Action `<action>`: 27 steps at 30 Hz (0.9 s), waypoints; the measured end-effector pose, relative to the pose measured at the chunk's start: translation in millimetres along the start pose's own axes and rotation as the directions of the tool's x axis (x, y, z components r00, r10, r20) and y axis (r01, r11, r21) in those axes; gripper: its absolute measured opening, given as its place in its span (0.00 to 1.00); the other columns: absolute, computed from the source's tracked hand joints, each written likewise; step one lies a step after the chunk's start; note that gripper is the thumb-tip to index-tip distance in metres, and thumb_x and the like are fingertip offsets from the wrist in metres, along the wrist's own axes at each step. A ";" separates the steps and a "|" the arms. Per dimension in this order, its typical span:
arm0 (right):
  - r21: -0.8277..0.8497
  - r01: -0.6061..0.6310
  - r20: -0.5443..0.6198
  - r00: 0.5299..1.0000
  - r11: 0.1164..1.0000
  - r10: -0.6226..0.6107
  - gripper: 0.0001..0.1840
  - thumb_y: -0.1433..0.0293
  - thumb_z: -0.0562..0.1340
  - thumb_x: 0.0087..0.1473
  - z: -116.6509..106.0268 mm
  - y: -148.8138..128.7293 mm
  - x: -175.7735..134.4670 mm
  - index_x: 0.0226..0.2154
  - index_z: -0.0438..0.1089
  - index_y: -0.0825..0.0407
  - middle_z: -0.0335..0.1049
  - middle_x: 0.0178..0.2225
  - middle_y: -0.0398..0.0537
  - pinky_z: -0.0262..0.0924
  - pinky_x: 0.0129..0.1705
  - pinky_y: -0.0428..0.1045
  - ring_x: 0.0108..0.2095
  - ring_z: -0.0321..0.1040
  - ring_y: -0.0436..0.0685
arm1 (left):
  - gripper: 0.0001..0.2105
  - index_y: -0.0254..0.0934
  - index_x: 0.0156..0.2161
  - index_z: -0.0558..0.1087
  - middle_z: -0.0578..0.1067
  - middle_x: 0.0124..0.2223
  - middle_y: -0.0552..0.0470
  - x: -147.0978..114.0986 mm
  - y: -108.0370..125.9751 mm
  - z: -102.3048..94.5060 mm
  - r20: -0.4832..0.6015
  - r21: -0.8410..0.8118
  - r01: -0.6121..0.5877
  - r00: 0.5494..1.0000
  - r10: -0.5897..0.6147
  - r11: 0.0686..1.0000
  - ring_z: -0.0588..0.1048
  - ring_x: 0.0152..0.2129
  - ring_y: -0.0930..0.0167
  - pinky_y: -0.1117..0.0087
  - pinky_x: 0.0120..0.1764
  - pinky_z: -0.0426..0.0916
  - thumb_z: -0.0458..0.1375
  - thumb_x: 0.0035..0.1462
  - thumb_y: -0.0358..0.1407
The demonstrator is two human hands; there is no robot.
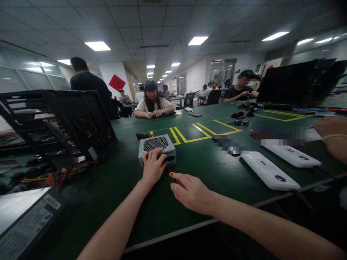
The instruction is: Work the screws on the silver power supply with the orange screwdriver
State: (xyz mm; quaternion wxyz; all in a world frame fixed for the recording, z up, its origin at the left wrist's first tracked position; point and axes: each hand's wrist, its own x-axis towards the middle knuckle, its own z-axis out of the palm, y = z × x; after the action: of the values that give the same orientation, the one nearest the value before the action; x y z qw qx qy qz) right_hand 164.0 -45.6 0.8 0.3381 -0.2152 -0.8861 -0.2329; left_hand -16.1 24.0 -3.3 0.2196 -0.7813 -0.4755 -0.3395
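A grey metal computer power supply (171, 142) with a honeycomb vent on top sits on the green table in front of me. My left hand (154, 164) lies over its near side, fingers gripping the top edge and front. In my right hand (191, 191) is a screwdriver (171, 174) with an orange and black handle, its shaft pointing up and left at the near face of the power supply. Whether the tip touches a screw is hidden by my left fingers. A bundle of cables (146, 135) lies behind the power supply.
An open black computer case (81, 115) stands at left, loose wires (58, 177) beside it. A labelled metal box (29, 220) lies at near left. Two white power banks (268, 171) rest at right, near another person's hand (332, 135). Yellow tape (189, 139) marks the green table (108, 216).
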 end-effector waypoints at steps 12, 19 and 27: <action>-0.105 0.079 0.003 0.997 0.991 -0.079 0.09 0.75 0.52 0.56 -1.3 -1.9 3.1 0.37 0.66 0.54 0.69 0.41 0.50 0.56 0.32 0.49 0.32 0.64 0.53 | 0.06 0.42 0.36 0.70 0.68 0.51 0.47 -0.1 0.2 -0.5 -0.009 -0.017 -0.001 1.000 0.001 1.000 0.63 0.49 0.62 0.56 0.47 0.52 0.57 0.50 0.33; -0.035 0.042 -0.072 0.996 0.998 -0.044 0.07 0.75 0.54 0.55 -0.9 3.2 -0.4 0.37 0.66 0.55 0.71 0.39 0.50 0.58 0.33 0.48 0.32 0.65 0.51 | 0.08 0.43 0.38 0.71 0.67 0.52 0.46 -0.9 -1.2 -0.6 -0.009 0.003 -0.042 0.999 0.042 0.999 0.63 0.49 0.61 0.56 0.47 0.52 0.57 0.50 0.32; 0.031 0.044 -0.058 0.997 0.999 -0.042 0.07 0.75 0.53 0.54 -6.3 5.7 2.2 0.33 0.66 0.56 0.70 0.39 0.54 0.61 0.35 0.48 0.33 0.67 0.52 | 0.08 0.43 0.39 0.70 0.67 0.52 0.46 -2.1 -3.5 -0.1 0.000 0.042 -0.061 0.998 0.061 0.997 0.62 0.50 0.62 0.56 0.47 0.52 0.55 0.52 0.34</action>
State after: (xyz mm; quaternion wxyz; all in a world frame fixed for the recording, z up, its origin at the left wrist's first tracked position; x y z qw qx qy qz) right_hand 168.8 -44.1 8.0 0.3618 -0.1837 -0.8841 -0.2318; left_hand -19.9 24.3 -4.8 0.2466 -0.7905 -0.4583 -0.3228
